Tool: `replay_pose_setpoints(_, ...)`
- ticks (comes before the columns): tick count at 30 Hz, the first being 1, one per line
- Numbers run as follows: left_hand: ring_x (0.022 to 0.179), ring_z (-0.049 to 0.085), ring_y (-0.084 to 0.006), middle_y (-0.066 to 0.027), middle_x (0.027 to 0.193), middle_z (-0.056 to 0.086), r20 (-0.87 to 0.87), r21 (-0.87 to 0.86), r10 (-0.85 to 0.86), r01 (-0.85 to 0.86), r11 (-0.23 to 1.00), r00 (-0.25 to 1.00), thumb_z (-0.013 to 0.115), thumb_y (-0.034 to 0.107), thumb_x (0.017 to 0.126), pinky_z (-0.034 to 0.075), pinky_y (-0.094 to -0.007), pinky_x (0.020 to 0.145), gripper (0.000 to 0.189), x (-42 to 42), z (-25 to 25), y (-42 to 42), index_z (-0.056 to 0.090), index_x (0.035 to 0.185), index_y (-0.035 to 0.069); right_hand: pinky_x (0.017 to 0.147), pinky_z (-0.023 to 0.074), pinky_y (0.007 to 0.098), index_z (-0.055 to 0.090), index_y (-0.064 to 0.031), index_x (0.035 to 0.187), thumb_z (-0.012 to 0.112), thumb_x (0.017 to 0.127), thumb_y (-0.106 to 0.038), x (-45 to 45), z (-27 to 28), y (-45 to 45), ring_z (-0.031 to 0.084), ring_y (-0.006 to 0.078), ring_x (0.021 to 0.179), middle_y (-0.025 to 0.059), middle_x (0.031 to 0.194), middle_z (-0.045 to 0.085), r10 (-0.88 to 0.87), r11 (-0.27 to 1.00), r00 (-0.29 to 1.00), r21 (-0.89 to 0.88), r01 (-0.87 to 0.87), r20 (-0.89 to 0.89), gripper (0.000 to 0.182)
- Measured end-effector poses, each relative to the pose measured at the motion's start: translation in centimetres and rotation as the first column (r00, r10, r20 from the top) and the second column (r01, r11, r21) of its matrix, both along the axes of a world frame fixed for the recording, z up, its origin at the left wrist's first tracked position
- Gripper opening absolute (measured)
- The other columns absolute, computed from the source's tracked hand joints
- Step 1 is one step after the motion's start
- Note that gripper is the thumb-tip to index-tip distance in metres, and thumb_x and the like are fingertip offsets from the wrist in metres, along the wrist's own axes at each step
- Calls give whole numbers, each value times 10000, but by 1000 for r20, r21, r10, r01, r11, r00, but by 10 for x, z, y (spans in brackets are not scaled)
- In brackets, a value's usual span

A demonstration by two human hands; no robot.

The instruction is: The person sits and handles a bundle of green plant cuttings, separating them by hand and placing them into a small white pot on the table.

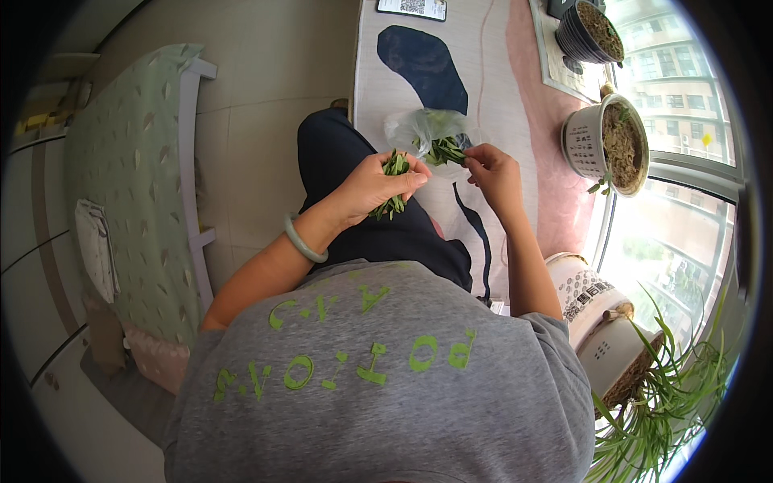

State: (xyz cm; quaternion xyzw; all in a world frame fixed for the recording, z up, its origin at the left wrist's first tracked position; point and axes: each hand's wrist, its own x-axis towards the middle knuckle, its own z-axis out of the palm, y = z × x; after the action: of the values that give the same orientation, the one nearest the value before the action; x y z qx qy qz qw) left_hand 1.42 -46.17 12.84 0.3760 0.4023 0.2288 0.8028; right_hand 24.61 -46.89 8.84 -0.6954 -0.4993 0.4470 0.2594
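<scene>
A bunch of narrow green leaves (394, 170) is gripped in my left hand (377, 184), above my lap. To its right, my right hand (496, 175) has its thumb and forefinger at the edge of a second bundle of green leaves (445, 151). That bundle lies at the mouth of a clear plastic bag (416, 125), which rests on a light mat beside my leg. Whether the right fingertips pinch a leaf or only touch the bundle is too small to tell. A jade-like bangle (304, 239) circles my left wrist.
A dark blue cloth piece (426, 66) and a dark strap (478, 226) lie on the mat, with a phone (413, 7) at the top. Potted plants (583, 142) line the window at right. A bed with a green leaf-patterned cover (136, 181) stands at left.
</scene>
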Motion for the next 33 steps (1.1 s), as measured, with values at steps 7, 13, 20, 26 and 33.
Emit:
replay_pose_setpoints(7, 634, 479, -38, 26, 689, 522, -61, 57, 113, -110, 992, 992, 639, 171, 858, 396, -180, 583, 193, 7, -3, -4, 604, 964, 14, 582, 454, 185, 608, 2, 949, 610, 862, -72, -13, 26, -21, 587, 76, 635, 50, 815, 669, -149, 988, 809, -60, 141, -569, 114)
replay_pose_setpoints(13, 630, 493, -38, 31, 704, 544, -83, 153, 283, -269, 951, 955, 696, 170, 818, 402, -181, 571, 187, 16, 3, -5, 607, 907, 32, 605, 467, 193, 597, -4, 946, 607, 869, -61, -36, 39, -28, 590, 78, 663, 41, 840, 660, -15, 994, 754, 69, 81, -657, 96)
replay_pose_setpoints(20, 645, 502, -35, 23, 714, 566, -122, 219, 244, -214, 952, 962, 687, 138, 818, 409, -185, 579, 140, 12, 9, -3, 611, 862, 28, 609, 472, 198, 599, -12, 935, 617, 868, -82, -45, 47, -29, 589, 75, 665, 35, 813, 655, 11, 993, 793, 101, 64, -609, 98)
replay_pose_setpoints(26, 652, 527, -46, 5, 739, 578, -73, 238, 274, -250, 938, 959, 651, 94, 831, 427, -192, 591, 123, 11, 6, -4, 593, 907, 16, 590, 476, 197, 597, -35, 914, 568, 910, -167, -41, 46, -25, 604, 100, 641, 78, 832, 670, -90, 994, 649, -103, 18, -756, 135)
replay_pose_setpoints(33, 644, 571, -66, -11, 751, 580, 95, -55, 346, -342, 938, 933, 603, 117, 848, 441, -187, 532, 150, 10, 21, -2, 571, 965, 28, 587, 488, 206, 572, -51, 946, 531, 927, -159, -51, 51, -29, 614, 103, 652, 92, 847, 670, -124, 988, 540, -152, -7, -832, 117)
